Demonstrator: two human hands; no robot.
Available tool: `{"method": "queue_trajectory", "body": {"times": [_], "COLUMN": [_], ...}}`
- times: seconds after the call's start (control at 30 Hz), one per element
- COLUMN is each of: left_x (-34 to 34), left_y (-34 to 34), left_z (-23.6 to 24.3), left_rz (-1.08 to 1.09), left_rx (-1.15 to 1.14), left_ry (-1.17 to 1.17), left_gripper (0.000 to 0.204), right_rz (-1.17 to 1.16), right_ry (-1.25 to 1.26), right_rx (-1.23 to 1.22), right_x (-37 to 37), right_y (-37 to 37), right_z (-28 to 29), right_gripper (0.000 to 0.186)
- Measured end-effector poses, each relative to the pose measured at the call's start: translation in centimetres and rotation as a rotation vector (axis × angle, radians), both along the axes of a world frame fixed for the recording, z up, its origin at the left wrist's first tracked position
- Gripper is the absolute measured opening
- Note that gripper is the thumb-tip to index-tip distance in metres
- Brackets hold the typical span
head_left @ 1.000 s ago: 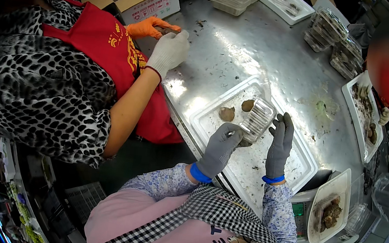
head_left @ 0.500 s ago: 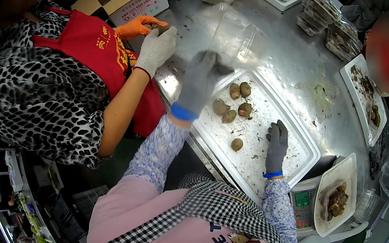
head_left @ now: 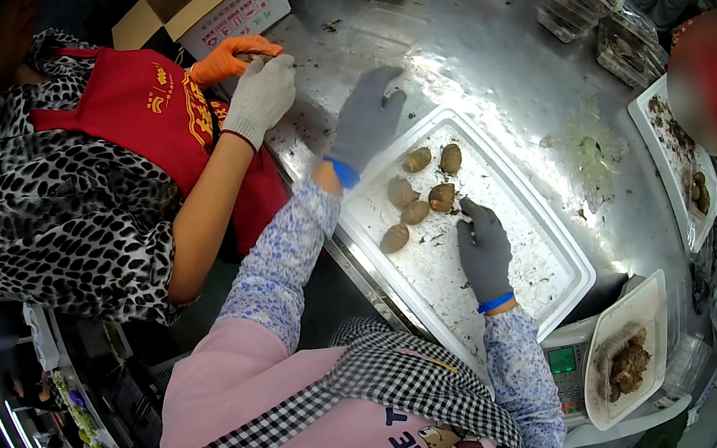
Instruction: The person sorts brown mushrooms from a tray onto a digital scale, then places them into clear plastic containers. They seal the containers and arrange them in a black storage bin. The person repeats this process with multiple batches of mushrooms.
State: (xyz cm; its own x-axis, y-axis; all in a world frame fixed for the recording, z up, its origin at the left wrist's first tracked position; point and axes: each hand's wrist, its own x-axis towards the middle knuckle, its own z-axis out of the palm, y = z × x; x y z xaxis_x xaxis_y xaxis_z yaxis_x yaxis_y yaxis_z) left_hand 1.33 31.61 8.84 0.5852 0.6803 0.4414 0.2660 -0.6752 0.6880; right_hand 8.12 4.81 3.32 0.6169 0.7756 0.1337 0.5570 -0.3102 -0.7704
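Several small brown taro tubers (head_left: 414, 212) lie loosely grouped in the left half of a shallow white tray (head_left: 536, 210). My left hand (head_left: 368, 115), in a grey glove, is over the tray's left edge with its fingers stretched and thumb apart, nothing in it. Beyond its fingertips a clear plastic box or lid (head_left: 388, 26) rests on the metal table, hard to make out. My right hand (head_left: 486, 256), also grey-gloved, reaches low over the tray. Its fingers are apart, and the fingertips come close to a reddish-ended taro (head_left: 442, 197) without holding it.
At my left a co-worker's orange-gloved hand (head_left: 233, 60) and white-gloved hand (head_left: 261, 100) hold a brown item, near an open cardboard box (head_left: 224, 8). A scale (head_left: 565, 361) bearing a white dish (head_left: 650, 311) stands right. Clear boxes (head_left: 581, 8) and another tray (head_left: 662, 148) lie beyond.
My left hand has let go of the clear plastic, which now lies farther left. My right hand has moved left toward the taros. The lone taro is now beside the others.
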Motion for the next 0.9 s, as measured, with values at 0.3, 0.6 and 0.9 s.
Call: {"method": "queue_trajectory", "body": {"times": [0.3,0.6,0.9], "left_x": [-5.6,-6.6,-6.8], "left_y": [-8.4,-17.3,-22.2], "left_z": [1.4,-2.6,-0.9], "left_rz": [-0.320,-0.689,-0.542], "left_rx": [-0.986,-1.683,-0.891], "left_ry": [-0.172,-0.162,0.071], "left_gripper": [0.027,0.051,0.059], "right_rz": [0.152,0.104,-0.002], "right_ry": [0.412,1.062,0.984], "right_rx": [0.023,0.487,0.387], "right_x": [1.5,-1.2,-3.6], "right_y": [2.9,-5.2,-9.8], "right_z": [-0.4,2.6,2.5], "right_gripper": [0.055,0.069,0.071]}}
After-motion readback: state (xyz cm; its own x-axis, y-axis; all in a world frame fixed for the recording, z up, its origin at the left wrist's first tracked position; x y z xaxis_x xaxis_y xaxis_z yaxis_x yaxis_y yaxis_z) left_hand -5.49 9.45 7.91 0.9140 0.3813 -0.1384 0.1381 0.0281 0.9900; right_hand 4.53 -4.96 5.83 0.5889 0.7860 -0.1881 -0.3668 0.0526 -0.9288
